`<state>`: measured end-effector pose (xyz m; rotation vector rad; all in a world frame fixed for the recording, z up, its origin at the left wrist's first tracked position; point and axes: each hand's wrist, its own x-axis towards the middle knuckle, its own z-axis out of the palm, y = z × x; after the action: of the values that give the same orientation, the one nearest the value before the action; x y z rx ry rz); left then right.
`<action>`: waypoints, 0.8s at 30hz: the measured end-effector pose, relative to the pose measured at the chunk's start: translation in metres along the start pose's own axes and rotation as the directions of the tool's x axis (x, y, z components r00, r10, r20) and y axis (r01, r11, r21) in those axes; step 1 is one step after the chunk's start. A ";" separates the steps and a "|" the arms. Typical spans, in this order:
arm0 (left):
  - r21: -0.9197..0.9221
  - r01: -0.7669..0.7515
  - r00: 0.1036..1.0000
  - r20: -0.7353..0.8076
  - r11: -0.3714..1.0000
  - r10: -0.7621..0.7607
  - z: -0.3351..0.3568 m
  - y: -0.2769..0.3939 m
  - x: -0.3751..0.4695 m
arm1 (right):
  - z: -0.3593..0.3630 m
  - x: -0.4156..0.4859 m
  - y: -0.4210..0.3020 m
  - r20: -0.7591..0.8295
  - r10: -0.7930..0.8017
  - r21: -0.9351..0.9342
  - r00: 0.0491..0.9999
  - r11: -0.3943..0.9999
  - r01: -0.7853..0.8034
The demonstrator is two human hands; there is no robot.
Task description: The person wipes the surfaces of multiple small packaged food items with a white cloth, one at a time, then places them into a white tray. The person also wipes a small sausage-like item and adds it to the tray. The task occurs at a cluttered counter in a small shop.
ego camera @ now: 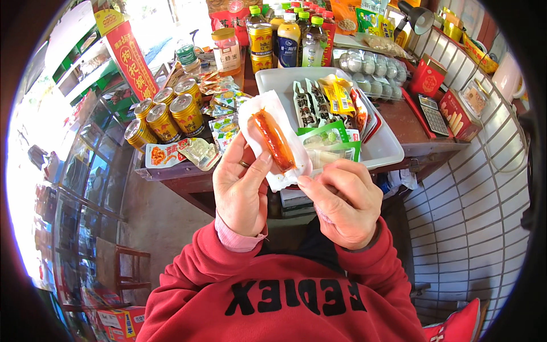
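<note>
A clear-and-white plastic snack packet (275,141) with a glossy reddish-brown sausage-like food inside is held up in front of me. My left hand (245,184) grips its left side, the thumb lying over the front. At the packet's lower right corner, my right hand (344,199) pinches the edge between thumb and curled forefinger. Behind the packet sits a white plastic tray (386,149) with yellow packets (338,95), dark-striped packets (304,104) and green-edged packets (329,141) in it. The tray's near left part is hidden by the packet and my hands.
Several gold drink cans (186,114) and small snack packets (224,128) stand or lie left of the tray. Bottles (314,42) and a honey jar (226,53) are behind. Egg cartons (376,70), a calculator (433,115) and a red box (459,113) lie right. Glass cases (81,213) stand left.
</note>
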<state>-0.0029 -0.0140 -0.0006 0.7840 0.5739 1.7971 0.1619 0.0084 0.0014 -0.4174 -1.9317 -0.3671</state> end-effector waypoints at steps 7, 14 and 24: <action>0.021 0.059 0.996 0.063 0.998 -0.061 -0.003 0.000 -0.001 | -0.015 0.005 -0.004 0.143 0.091 -0.084 0.986 0.993 -0.080; -0.017 0.177 0.981 0.078 0.984 -0.175 0.012 -0.002 -0.007 | -0.022 0.007 0.000 0.092 0.074 -0.210 0.993 0.976 -0.053; 0.103 0.218 0.960 0.155 0.971 -0.232 0.007 -0.003 -0.008 | -0.032 0.003 0.004 0.153 -0.055 -0.192 0.987 0.978 0.085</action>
<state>0.0062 -0.0200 -0.0001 0.8805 0.6070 1.4916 0.1884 -0.0018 0.0161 -0.5191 -2.0654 -0.5922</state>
